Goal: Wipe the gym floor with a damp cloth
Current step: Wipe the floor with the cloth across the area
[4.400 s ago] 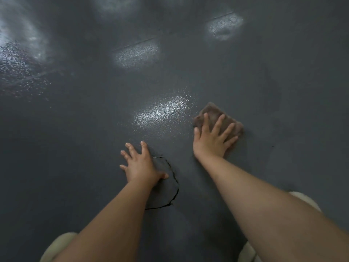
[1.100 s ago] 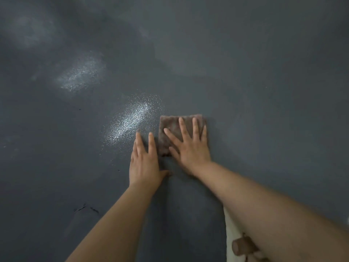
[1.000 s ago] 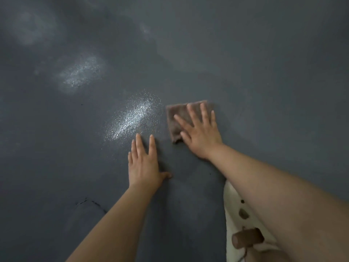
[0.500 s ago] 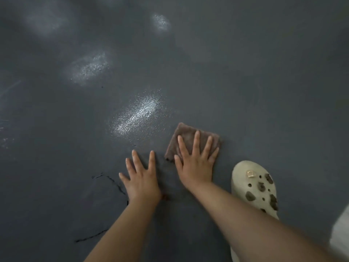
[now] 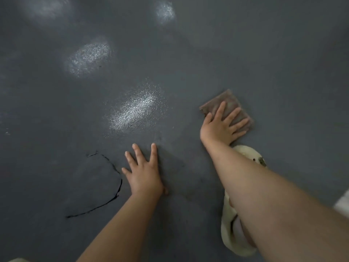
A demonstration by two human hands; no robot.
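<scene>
Mid-wipe: right hand (image 5: 219, 129), fingers (image 5: 233, 115) spread flat, presses cloth (image 5: 229, 103) on floor (image 5: 245, 53). Left hand (image 5: 144, 174) braces, fingers splayed, holding nothing. Next: likely sweep cloth onto unwiped patch, steady pressure.

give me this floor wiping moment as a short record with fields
surface: dark grey floor, glossy light patches
cloth: brown cloth, flat on the floor
right hand: right hand pressed flat on the cloth, fingers spread
left hand: left hand flat on bare floor, bracing
crack: curved black crack left of the left hand
shoe: cream clog, partly hidden under the right forearm
</scene>
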